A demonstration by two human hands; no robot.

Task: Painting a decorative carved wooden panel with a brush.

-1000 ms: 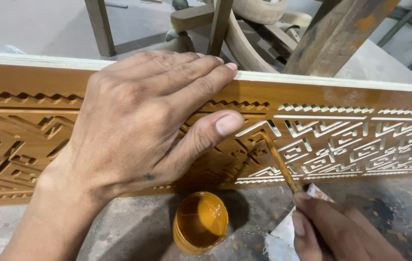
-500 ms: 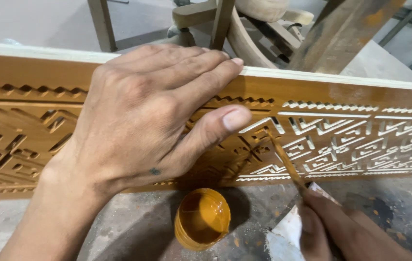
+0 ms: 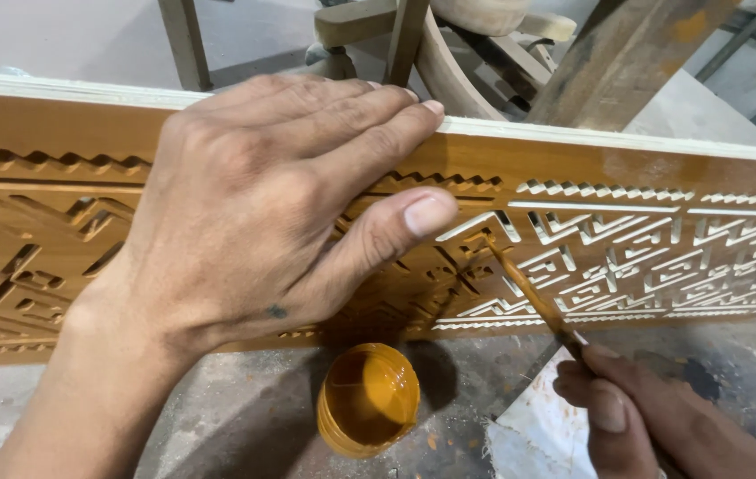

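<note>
Pressing flat against a long carved wooden panel [image 3: 573, 168], the left hand [image 3: 262, 213] is spreading its fingers [image 3: 369, 111] wide, so they are holding nothing; the fingertips are reaching the panel's pale top edge and the thumb is lying across the carving toward the right. The panel is standing on its long edge on a grey, stained table [image 3: 245, 417] and is running across the whole view. Its left part is showing an orange-brown coat, while the raised zigzag and key pattern toward the right edge is looking pale.

The right hand [image 3: 653, 417] is sitting near the lower right corner of the view, its fingers [image 3: 604, 404] closing narrowly around the lower end of a thin brush [image 3: 528, 293]. The brush is slanting up and to the left, and its tip is touching the carving just right of the left thumb, where coated and pale wood are meeting.

A small round pot [image 3: 369, 399] of orange-brown stain is standing open on the table just in front of the panel, below the left thumb and to the left of the right hand. A pale sheet [image 3: 533, 435] is lying on the table under the right hand. Behind the panel, wooden furniture parts [image 3: 449, 53] are standing on the floor.
</note>
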